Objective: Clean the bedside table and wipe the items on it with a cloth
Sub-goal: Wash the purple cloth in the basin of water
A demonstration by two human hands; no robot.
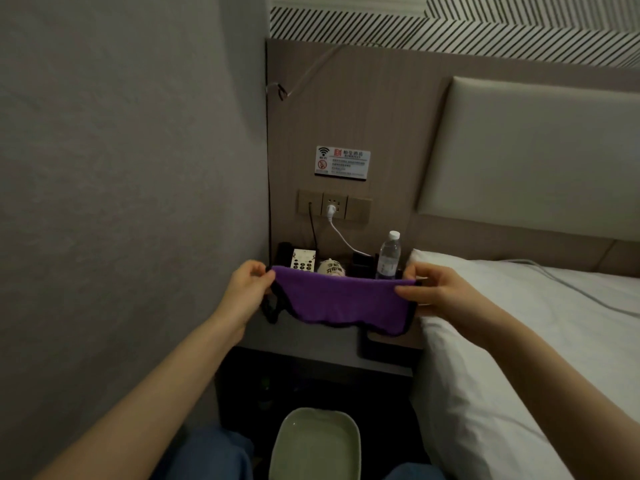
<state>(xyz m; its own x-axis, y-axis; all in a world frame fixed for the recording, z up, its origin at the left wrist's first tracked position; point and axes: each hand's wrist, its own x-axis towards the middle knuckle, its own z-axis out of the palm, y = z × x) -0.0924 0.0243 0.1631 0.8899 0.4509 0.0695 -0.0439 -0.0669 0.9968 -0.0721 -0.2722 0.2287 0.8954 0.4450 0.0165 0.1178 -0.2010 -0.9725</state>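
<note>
Left hand: the left hand (247, 284) is pinching the upper left corner of the purple cloth (341, 299) between thumb and curled fingers, just beside the grey wall (121, 168).
Right hand: the right hand (434, 289) is pinching the upper right corner of the same cloth, thumb below and fingers above, near the edge of the bed (519, 341).
Cloth: it is hanging stretched between the two hands, its top edge taut and its dark-trimmed lower edge sagging in front of the things on the bedside surface (311, 336).
Bedside surface: it is sitting in the corner between the wall and the bed, partly hidden behind the cloth.
Phone: a telephone (303, 259) with a pale keypad is standing at the back left of the surface, its lower part covered by the cloth.
Small pale item: a rounded pale object (331, 266) with dark printed characters is sitting just right of the telephone; what it is cannot be told.
Bottle: a clear water bottle (388, 256) with a white cap is standing upright at the back right, near the mattress.
Wall panel: a white plug and cable (334, 216) are sitting in the socket above the surface, under a wifi and no-smoking sign (342, 162).
Floor: a pale green basin (314, 445) is lying below the surface, between the person's knees.
</note>
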